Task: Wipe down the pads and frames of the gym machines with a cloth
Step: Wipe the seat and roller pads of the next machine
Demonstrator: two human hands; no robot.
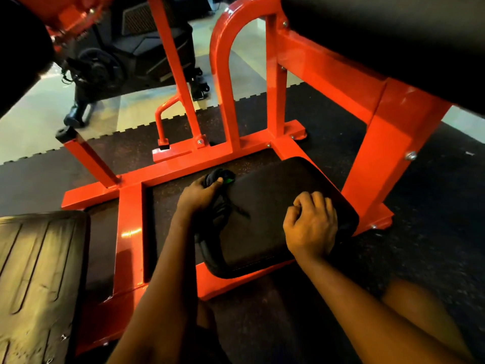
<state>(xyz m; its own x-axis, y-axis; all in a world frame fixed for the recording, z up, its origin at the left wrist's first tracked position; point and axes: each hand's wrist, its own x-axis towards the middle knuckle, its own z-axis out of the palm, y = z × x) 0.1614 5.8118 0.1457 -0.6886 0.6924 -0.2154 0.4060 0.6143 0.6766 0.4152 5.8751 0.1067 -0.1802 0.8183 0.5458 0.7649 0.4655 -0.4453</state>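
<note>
A black seat pad (265, 214) sits low inside the orange machine frame (393, 143). My left hand (199, 193) grips a dark cloth (219, 203) with a green patch at the pad's far left corner; the cloth trails down along the pad's left edge. My right hand (311, 222) rests on the pad's right side with its fingers curled into a loose fist, holding nothing that I can see. A larger black pad (393, 35) overhangs at the upper right.
A ribbed black footplate (36, 279) lies at the lower left. Orange uprights (223, 82) and a base bar (162, 172) stand beyond the pad. Dark rubber matting (433, 232) covers the floor, and black equipment (105, 61) sits on the pale floor behind.
</note>
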